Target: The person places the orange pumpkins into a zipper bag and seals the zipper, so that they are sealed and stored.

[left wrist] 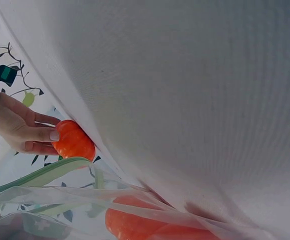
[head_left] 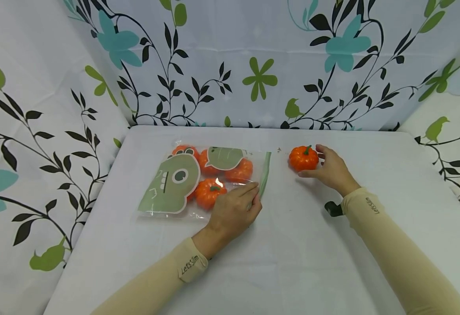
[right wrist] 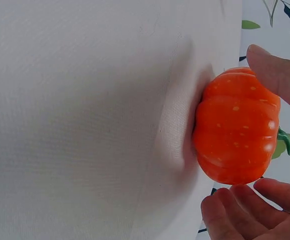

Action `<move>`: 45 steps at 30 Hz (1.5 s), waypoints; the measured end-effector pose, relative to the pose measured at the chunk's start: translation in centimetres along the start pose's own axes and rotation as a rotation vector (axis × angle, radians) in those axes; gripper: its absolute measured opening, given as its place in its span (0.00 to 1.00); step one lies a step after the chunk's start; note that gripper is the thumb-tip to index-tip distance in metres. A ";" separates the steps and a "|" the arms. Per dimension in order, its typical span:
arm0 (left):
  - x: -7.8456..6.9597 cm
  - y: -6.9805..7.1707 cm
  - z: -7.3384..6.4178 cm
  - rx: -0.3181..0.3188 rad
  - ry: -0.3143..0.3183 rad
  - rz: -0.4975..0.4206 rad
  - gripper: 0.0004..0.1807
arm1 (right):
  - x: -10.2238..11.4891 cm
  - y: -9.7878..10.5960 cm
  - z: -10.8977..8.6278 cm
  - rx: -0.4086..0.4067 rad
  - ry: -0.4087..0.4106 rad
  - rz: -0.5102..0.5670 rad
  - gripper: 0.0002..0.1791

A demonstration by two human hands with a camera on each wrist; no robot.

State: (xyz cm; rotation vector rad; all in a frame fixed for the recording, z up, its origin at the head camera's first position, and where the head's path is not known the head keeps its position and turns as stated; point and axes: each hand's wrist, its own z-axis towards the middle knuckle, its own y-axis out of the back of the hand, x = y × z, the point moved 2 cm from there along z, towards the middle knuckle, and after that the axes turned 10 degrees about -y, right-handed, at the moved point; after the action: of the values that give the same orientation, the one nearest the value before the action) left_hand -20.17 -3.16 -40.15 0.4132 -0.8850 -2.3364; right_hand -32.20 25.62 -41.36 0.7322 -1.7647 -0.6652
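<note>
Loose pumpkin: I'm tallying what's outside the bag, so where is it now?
In the head view, the pumpkin is on the table, right of centre, between the bag and the right hand.

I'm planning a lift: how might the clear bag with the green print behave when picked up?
The clear bag likely flops: it wrinkles, and its green edge strip curves, in the left wrist view. The orange pumpkins inside look rounded, so they may shift and sag together. The bag's glossy surface could prove slippery.

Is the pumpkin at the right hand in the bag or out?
Out: the pumpkin is at the right hand, with bare white table showing between the pumpkin and the bag.
</note>
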 end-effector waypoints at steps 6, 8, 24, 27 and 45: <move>-0.1 0.0 -0.1 -0.010 -0.003 -0.007 0.12 | -0.2 -0.3 0.2 -0.004 -0.022 0.008 0.60; -0.1 0.0 -0.1 -0.012 -0.003 -0.008 0.12 | -0.2 -0.4 0.3 -0.014 -0.021 0.016 0.58; 0.0 -0.1 -0.1 -0.012 0.009 -0.006 0.12 | 0.3 -1.3 -2.3 -0.017 0.022 0.068 0.53; -0.1 -0.1 0.0 -0.008 0.012 -0.001 0.12 | 0.9 -1.7 -3.6 0.022 0.064 0.071 0.50; -0.2 0.2 0.4 0.012 0.015 0.010 0.13 | 4.5 -5.2 -7.5 0.210 0.210 0.153 0.42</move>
State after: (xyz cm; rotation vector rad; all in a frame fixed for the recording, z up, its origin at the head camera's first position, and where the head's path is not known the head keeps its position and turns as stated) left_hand -20.14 -2.98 -39.77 0.4296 -0.8919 -2.3177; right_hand -25.30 18.15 -40.35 0.7696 -1.6910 -0.2912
